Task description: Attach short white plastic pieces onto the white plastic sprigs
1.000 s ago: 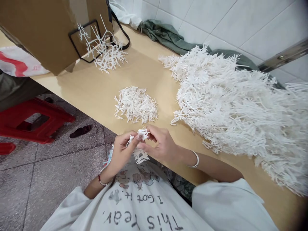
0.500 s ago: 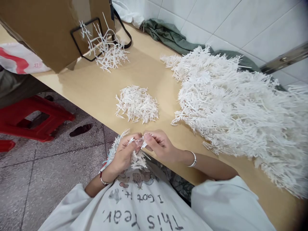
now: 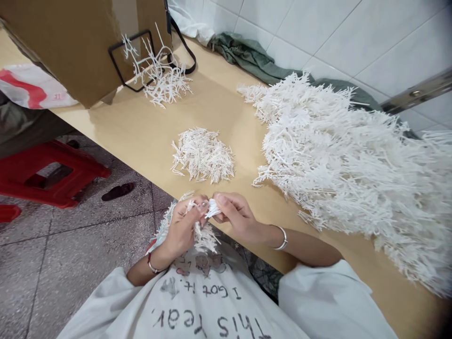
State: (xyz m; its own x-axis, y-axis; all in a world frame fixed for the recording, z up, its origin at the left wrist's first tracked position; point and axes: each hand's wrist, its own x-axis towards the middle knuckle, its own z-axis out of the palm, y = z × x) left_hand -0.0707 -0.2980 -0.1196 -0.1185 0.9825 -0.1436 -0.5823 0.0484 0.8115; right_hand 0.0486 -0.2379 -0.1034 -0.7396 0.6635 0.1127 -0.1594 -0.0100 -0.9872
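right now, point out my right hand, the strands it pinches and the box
Right hand (image 3: 240, 217), head view, middle of the hand.
Strands (image 3: 213, 208), head view, the bit between both hands.
Box (image 3: 79, 49), head view, its brown side.

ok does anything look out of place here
Perhaps the dark slipper: it lies on the floor near the red stool, with no foot in it. Nothing else clearly stands out.

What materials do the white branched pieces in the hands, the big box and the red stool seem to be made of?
White branched pieces: probably moulded plastic, matte; thin, stiff-looking forked strands suggest it, but I cannot be sure.
Big box: most likely brown cardboard, dull, with a paler tape-like strip.
Red stool: probably plastic, slightly glossy; its smooth, evenly coloured surface and cutout suggest moulding.
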